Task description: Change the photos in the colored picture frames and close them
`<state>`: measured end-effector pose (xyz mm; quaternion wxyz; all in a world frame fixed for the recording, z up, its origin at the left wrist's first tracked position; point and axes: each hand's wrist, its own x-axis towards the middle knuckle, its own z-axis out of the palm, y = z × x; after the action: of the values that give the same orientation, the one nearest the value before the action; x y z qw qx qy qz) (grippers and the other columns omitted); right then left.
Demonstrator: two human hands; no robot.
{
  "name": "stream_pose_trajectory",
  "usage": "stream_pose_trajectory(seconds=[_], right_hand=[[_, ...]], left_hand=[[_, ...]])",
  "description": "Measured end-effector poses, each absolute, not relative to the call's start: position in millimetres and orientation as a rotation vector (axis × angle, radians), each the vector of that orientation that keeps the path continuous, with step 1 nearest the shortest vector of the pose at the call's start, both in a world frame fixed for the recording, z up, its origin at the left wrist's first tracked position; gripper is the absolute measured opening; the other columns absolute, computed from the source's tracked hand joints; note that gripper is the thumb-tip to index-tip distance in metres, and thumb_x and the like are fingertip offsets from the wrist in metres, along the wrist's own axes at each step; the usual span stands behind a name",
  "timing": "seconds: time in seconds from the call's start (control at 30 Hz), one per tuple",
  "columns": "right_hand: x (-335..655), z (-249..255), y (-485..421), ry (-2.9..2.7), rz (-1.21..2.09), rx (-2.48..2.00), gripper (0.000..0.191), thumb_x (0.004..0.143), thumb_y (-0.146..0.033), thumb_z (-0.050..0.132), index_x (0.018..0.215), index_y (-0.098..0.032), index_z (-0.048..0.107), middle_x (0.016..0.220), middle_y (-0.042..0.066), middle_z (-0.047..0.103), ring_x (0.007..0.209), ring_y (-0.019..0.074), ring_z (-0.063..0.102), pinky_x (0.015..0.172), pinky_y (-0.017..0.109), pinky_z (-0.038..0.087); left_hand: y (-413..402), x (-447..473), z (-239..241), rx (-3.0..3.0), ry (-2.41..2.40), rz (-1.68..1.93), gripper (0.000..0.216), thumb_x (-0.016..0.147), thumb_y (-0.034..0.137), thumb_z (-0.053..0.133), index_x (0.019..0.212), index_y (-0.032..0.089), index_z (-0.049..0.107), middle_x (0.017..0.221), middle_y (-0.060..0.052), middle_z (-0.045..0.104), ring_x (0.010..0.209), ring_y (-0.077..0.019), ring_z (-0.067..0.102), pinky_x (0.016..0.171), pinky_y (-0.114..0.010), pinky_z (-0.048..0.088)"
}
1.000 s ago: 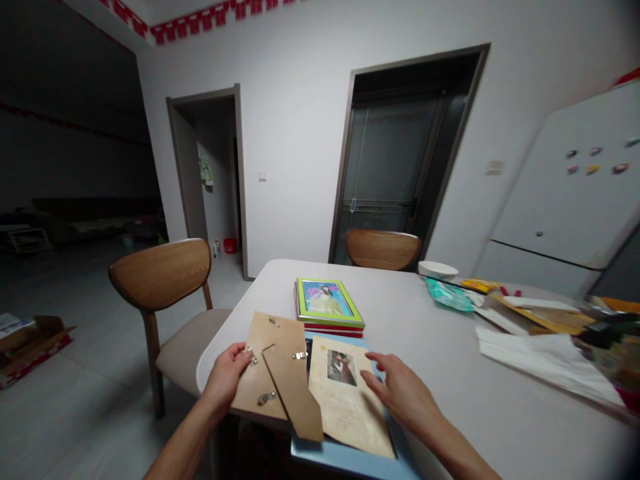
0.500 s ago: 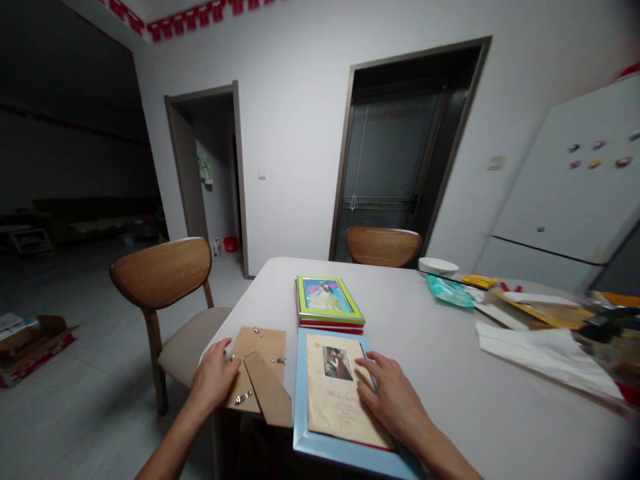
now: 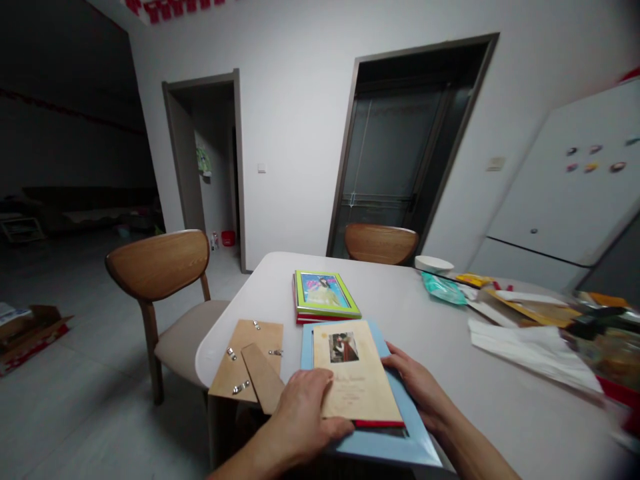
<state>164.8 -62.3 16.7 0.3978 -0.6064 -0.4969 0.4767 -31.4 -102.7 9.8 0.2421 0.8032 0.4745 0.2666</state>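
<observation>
A light blue picture frame (image 3: 373, 448) lies at the table's front edge. On it rests a cream printed card (image 3: 367, 393) with a small photo of a figure in a dark red garment; red shows under its lower edge. My left hand (image 3: 305, 413) is closed around the lower left side of the card, thumb at its bottom edge. My right hand (image 3: 417, 381) grips the frame's right side, fingertips close to the card's edge. Left of the frame lies a brown backing board (image 3: 255, 327) with metal clips and a stand leg (image 3: 263, 377), its lower end hidden by my left hand.
Behind the blue frame sits a stack topped by a lime-green picture frame (image 3: 327, 297). To the right are a white bowl (image 3: 434, 265), a teal packet (image 3: 444, 288), white paper (image 3: 530, 350) and assorted wrappings. Wooden chairs (image 3: 160, 263) stand at the left and far sides.
My left hand has moved right from the backing board to the card. My right hand has shifted to the frame's right side. The card sits slightly turned and farther right on the frame.
</observation>
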Motion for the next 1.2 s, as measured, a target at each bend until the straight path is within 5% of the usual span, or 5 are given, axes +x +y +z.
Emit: stream_pose_trajectory(seconds=[0.13,0.4,0.57,0.97,1.2], right_hand=[[152,35,-73,-1.105,1.299,-1.330,0.062,0.067,-0.032,0.042,0.125,-0.019,0.026,0.082,0.003,0.064,0.061,0.0157,0.060,0.056,0.027,0.047],[162,39,-72,-1.125,1.168,-1.430,0.061,0.063,-0.033,0.052,0.120,-0.015,0.036,0.074,0.004,0.063,0.053,0.0129,0.056,0.045,0.022,0.043],[186,9,-64,-1.191,1.012,-1.640,0.061,0.067,-0.035,0.043,0.122,-0.009,0.035,0.060,0.002,0.061,0.047,0.0134,0.054,0.044,0.023,0.040],[199,-15,-55,-1.617,0.347,-2.043,0.051,0.069,-0.035,0.036,0.111,-0.008,0.050,0.081,0.008,0.063,0.075,0.0210,0.058,0.069,0.029,0.040],[197,-14,-60,-1.740,0.229,-2.057,0.045,0.072,-0.033,0.035,0.107,-0.011,0.053,0.086,0.009,0.063,0.078,0.0215,0.058,0.071,0.030,0.040]], left_hand=[[-102,-11,22,2.243,1.182,0.844,0.082,0.053,0.040,0.069,0.122,0.013,0.033,0.132,-0.012,0.028,0.118,-0.0290,0.027,0.099,-0.041,0.023],[-107,-24,38,2.236,1.253,1.123,0.048,0.069,0.013,0.043,0.117,0.017,0.038,0.097,-0.006,0.056,0.085,-0.0185,0.053,0.079,-0.029,0.042],[-96,-68,21,1.934,1.564,1.289,0.044,0.073,0.020,0.040,0.117,0.015,0.036,0.113,-0.009,0.050,0.099,-0.0206,0.050,0.085,-0.031,0.038],[-101,-90,-6,2.186,1.804,0.785,0.046,0.073,0.034,0.044,0.115,0.014,0.045,0.112,-0.009,0.052,0.103,-0.0250,0.044,0.088,-0.035,0.031],[-109,-83,-14,2.342,1.667,0.665,0.054,0.067,0.030,0.051,0.118,0.015,0.042,0.128,-0.010,0.038,0.118,-0.0247,0.030,0.099,-0.041,0.020]])
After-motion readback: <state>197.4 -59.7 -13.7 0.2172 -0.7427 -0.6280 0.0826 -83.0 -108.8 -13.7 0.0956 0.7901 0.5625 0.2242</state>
